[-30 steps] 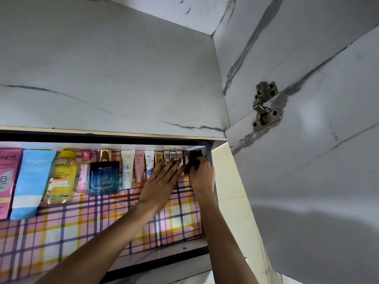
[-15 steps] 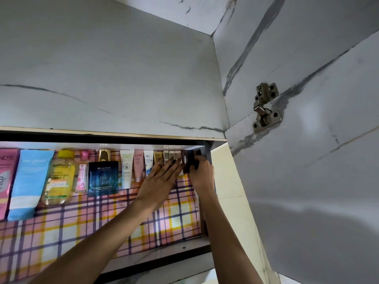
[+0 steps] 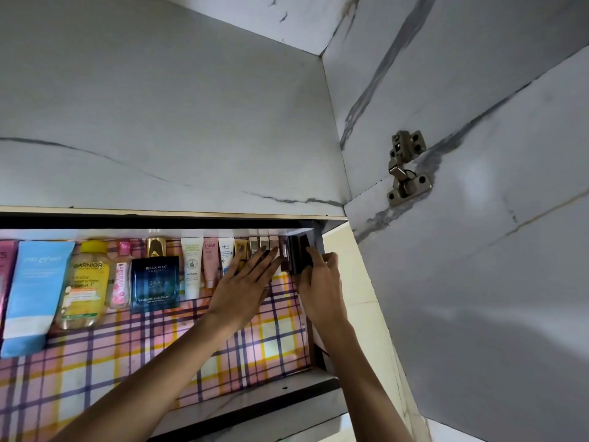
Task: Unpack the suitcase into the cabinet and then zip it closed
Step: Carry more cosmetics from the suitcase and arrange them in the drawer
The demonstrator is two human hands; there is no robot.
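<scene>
Black case (image 3: 298,256), small and slim, is standing upright at the far R end of the row on the cabinet shelf (image 3: 255,397), close against the R side wall. R hand (image 3: 322,282) is gripping it, w/ fingers curling over its R edge; thumb is hidden behind the hand. L hand (image 3: 245,288) is lying flat, fingers straight and close together. Its tips are touching the little metallic sticks (image 3: 264,243) just L of the case, and it is holding nothing. Both forearms are reaching up from the bottom of the frame.

Row is running L from there, items leaning toward the back wall:
- small yellow tube (image 3: 240,248)
- white/blue tube (image 3: 225,253)
- pink tube (image 3: 210,260)
- white tube (image 3: 192,266)
- dark blue Bella Vita box (image 3: 155,282) w/ gold-capped bottle (image 3: 155,247) behind it
- small pink bottle (image 3: 121,275)
- yellow Garnier bottle (image 3: 84,282)
- big light-blue tube (image 3: 32,291)

All are resting on a pink/yellow/purple plaid liner (image 3: 127,346). Grey marble-look panel (image 3: 159,122) is filling the view above. Cabinet door (image 3: 478,266) is standing open at R, w/ metal hinge (image 3: 408,169) on its inner face.
</scene>
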